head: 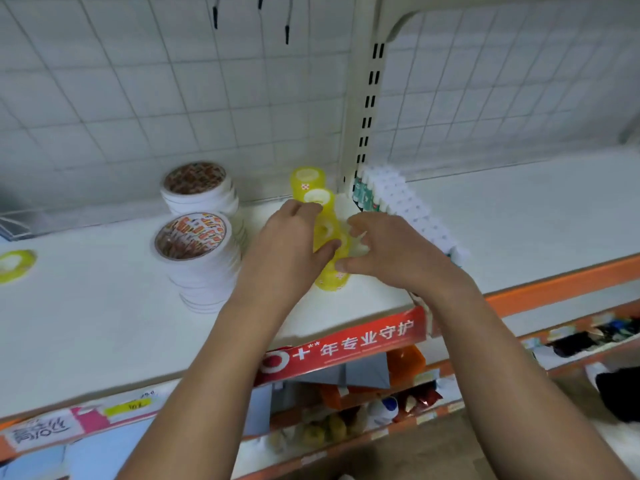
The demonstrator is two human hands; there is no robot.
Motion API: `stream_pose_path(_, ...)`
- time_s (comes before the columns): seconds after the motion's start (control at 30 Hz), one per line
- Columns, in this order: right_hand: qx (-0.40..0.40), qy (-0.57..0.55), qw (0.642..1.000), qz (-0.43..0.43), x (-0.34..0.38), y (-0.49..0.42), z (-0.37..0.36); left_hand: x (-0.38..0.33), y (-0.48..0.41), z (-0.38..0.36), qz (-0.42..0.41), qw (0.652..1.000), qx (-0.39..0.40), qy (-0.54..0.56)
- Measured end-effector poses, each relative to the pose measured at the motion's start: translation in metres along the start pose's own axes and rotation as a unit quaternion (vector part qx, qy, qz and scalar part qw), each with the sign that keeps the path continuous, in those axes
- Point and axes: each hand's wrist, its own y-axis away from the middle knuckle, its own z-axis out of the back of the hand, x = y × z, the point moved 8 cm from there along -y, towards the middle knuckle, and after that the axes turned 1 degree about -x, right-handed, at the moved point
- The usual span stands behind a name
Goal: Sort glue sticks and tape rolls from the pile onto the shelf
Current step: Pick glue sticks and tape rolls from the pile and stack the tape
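Our left hand (287,244) grips a column of yellow tape rolls (331,279) on the white shelf (104,323). Our right hand (391,252) sets its thumb against the column, fingers curled; whether they grip it, we cannot tell. White tape stacks (199,252) stand left of our left hand, glue sticks (405,202) just beyond our right.

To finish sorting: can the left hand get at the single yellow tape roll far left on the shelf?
Probably yes: the single roll lies in the open, but the left hand first must release the row of yellow rolls.
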Motion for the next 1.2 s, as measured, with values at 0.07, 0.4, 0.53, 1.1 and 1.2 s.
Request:
stream_pose_path(0.07,0.015,-0.025,1.0,0.005,-0.004,-0.001,0.002,-0.003,0.0,-0.005,0.018,1.0,0.0,-0.006)
stream_pose_path(0.4,0.047,-0.059,0.995,0.062,-0.006,-0.012,0.0,0.017,0.015,-0.017,0.123,0.991,-0.009,0.047)
stream_pose_path(0.53,0.056,-0.051,0.995,0.072,-0.002,-0.019,0.002,0.02,0.021,-0.023,0.145,0.988,0.028,0.049)
stream_pose_path(1.1,0.04,0.019,0.991,0.127,0.004,-0.018,-0.013,0.011,0.024,-0.028,0.142,0.99,0.01,0.006)
stream_pose_path(1.2,0.032,-0.017,0.991,0.129,0.0,-0.013,-0.013,0.009,0.026,-0.03,0.146,0.989,0.003,0.006)
